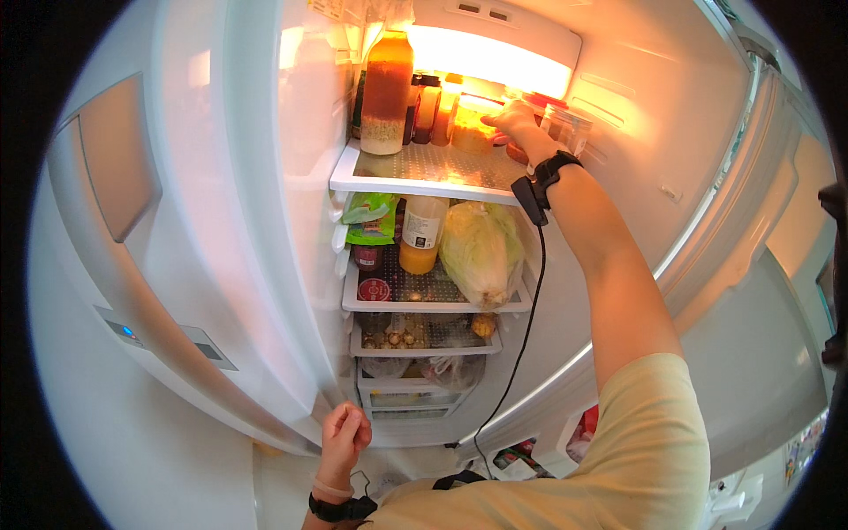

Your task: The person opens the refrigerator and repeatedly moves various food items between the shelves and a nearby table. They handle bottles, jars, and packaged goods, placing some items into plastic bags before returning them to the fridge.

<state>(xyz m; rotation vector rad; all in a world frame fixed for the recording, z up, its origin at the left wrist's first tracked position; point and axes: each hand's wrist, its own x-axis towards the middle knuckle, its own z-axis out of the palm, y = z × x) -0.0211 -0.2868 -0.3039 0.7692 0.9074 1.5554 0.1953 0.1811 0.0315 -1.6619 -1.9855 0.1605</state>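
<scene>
My right hand (513,122) reaches onto the top refrigerator shelf (430,189), its fingers at the right side of a jar with yellow contents (474,126). Whether it grips that jar is unclear. Beside and partly behind the hand are a clear jar (568,126) and a red-lidded container (544,101). A tall bottle (385,93) with red-brown and pale layers stands at the shelf's left, with several smaller bottles between it and the yellow jar. My left hand (346,427) is low before the fridge, fingers curled, with nothing visible in it.
Below are a napa cabbage (483,255), a bottle of orange liquid (421,235), a green packet (372,218) and a dark jar (368,257). A lower shelf (424,350) holds small round items. The open door (748,318) is at right; a black cable (520,358) hangs from my right wrist.
</scene>
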